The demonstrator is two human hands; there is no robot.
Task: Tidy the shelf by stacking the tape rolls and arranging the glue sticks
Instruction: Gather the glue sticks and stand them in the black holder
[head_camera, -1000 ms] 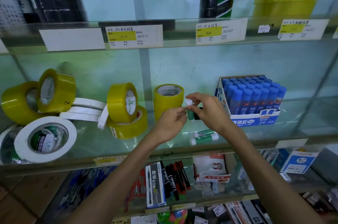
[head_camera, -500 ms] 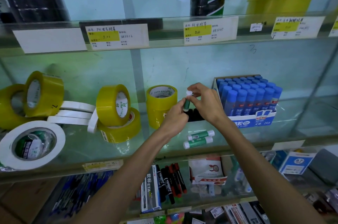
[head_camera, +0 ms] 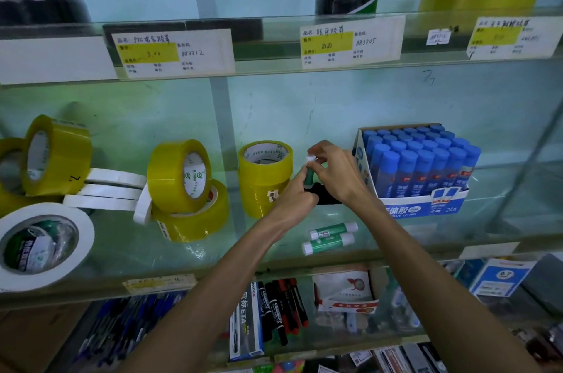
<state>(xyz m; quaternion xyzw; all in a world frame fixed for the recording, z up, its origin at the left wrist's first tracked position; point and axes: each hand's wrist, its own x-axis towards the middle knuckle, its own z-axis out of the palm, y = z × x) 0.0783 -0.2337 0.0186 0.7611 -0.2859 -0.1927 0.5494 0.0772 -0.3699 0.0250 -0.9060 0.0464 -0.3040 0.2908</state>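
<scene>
Yellow tape rolls [head_camera: 58,156] on the left lean loose, not yet stacked. A stacked pair [head_camera: 265,177] sits beside your left hand [head_camera: 294,199]. It and your right hand [head_camera: 338,177] pinch a green glue stick [head_camera: 309,173] upright, probably to stand it by the blue box [head_camera: 423,165]. Two spare sticks [head_camera: 330,238] lie flat in front.

Glossy yellow tape rolls [head_camera: 264,177], clear glass shelf [head_camera: 274,263], smooth plastic glue sticks [head_camera: 329,243], printed cardboard box [head_camera: 426,205]

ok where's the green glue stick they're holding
Head view, mid-shelf: green glue stick held by left hand and right hand, between yellow tape stack and blue glue-stick box.
</scene>
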